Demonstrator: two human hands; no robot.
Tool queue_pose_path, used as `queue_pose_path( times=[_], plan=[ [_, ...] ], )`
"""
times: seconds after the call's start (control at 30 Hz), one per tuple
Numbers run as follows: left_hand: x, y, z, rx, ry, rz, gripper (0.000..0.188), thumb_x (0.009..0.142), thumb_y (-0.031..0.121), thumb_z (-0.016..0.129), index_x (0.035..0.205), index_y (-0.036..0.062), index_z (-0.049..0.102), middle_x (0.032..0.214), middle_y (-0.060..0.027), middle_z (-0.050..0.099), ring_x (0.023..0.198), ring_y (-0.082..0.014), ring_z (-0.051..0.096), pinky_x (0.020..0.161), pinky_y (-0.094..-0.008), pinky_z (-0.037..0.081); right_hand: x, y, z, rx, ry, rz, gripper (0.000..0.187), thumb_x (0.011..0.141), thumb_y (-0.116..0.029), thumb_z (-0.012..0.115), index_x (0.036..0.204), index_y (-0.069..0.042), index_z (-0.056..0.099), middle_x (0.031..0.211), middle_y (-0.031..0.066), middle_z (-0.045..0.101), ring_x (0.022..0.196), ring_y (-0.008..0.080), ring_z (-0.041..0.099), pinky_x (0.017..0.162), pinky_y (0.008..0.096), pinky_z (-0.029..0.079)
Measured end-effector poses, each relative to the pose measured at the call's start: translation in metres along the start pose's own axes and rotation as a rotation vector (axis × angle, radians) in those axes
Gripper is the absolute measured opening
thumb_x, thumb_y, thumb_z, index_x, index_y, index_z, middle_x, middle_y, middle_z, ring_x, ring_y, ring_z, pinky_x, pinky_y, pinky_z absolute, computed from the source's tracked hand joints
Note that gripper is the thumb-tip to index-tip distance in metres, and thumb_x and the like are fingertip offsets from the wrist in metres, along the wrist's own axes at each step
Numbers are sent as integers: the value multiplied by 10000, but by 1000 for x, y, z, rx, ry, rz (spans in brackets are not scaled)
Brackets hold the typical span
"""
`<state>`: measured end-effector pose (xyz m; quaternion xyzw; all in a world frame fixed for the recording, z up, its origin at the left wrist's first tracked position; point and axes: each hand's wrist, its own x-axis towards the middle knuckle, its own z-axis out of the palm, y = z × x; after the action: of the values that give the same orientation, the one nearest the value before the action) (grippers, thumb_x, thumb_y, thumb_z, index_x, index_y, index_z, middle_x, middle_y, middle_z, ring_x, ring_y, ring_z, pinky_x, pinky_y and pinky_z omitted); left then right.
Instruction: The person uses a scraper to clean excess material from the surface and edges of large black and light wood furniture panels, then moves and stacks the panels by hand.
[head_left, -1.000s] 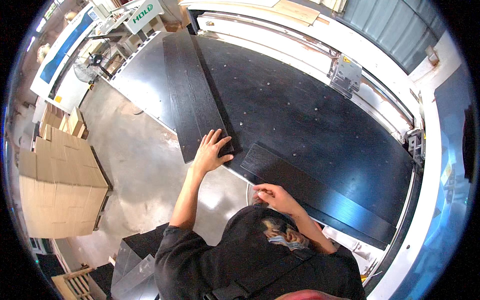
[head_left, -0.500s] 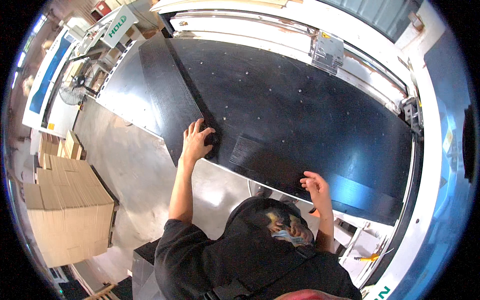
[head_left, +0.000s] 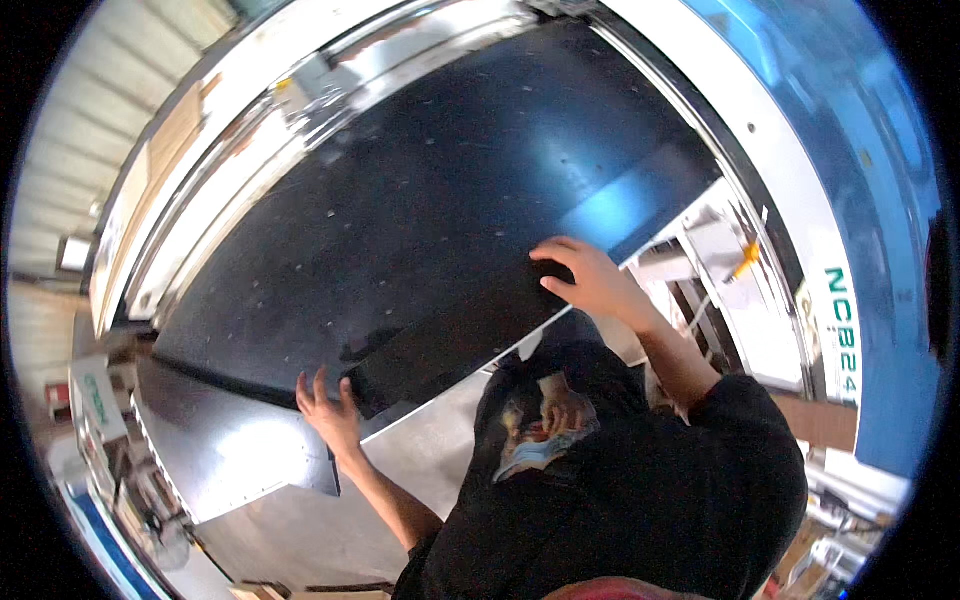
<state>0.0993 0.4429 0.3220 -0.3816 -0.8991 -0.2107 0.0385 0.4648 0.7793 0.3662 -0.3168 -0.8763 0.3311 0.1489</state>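
Note:
A long dark board strip [head_left: 460, 335] lies along the near edge of the black machine table [head_left: 400, 190]. At its left end is my left hand [head_left: 332, 415], with fingers spread and nothing in them. This hand is nearest to the gap between that strip and a second dark board [head_left: 230, 420], which lies across the table's left end with a bright glare on it. My right hand [head_left: 592, 282] is over the right part of the near strip. Its thumb and fingers are apart; whether the fingertips touch the surface I cannot tell.
A metal rail with a carriage [head_left: 310, 95] runs along the table's far side. On the right stands a white and blue machine housing [head_left: 800, 190]. A yellow-handled tool [head_left: 745, 260] is by the white frame below the right corner. Grey floor [head_left: 300, 530] shows in front.
The view has turned to the right. My right hand has moved from the table's near edge to over the near strip. My left hand's fingers are more spread, near the same gap.

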Motion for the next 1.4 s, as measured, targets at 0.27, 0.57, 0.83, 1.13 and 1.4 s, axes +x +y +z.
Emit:
queue_pose_path(
  times=[0.27, 0.57, 0.83, 1.13, 1.4],
  plan=[
    [-19, 170, 101, 38, -159, 306, 590, 958, 467, 672, 1452, 164, 566, 1563, -187, 439, 1481, -407, 366, 1218, -677, 159, -18, 125, -71, -357, -255, -30, 802, 774, -548, 817, 1509, -448, 509, 1723, 134, 193, 1567, 503, 80, 1241, 687, 106],
    [73, 179, 127, -11, -111, 308, 546, 949, 399, 699, 1422, 152, 584, 1515, -216, 469, 1447, -421, 389, 1215, -628, 222, 70, 159, -83, -328, -260, -155, 757, 788, -593, 782, 1488, -439, 540, 1698, 155, 251, 1566, 474, 140, 1246, 683, 105],
    [248, 260, 201, 30, 224, 428, 579, 998, 419, 642, 1454, 74, 552, 1472, -278, 493, 1362, -476, 448, 1129, -605, 333, 227, 228, -77, -327, 221, -170, 495, 904, -357, 724, 1352, -160, 652, 1571, 227, 407, 1510, 456, 286, 1233, 632, 225],
    [327, 359, 268, 122, -117, 545, 951, 795, 725, 726, 1555, 211, 475, 1630, -229, 345, 1521, -434, 293, 1233, -635, 195, 253, 344, -132, -436, 545, 338, 526, 981, -336, 589, 1441, -84, 548, 1570, 244, 389, 1482, 464, 316, 1237, 610, 233],
    [404, 373, 299, -12, -53, 721, 721, 831, 592, 777, 1399, 169, 644, 1429, -245, 549, 1318, -417, 526, 1117, -570, 373, 243, 332, -139, -563, 476, 399, 567, 996, -387, 538, 1478, -92, 493, 1582, 240, 372, 1495, 448, 312, 1253, 591, 211]
  ],
)
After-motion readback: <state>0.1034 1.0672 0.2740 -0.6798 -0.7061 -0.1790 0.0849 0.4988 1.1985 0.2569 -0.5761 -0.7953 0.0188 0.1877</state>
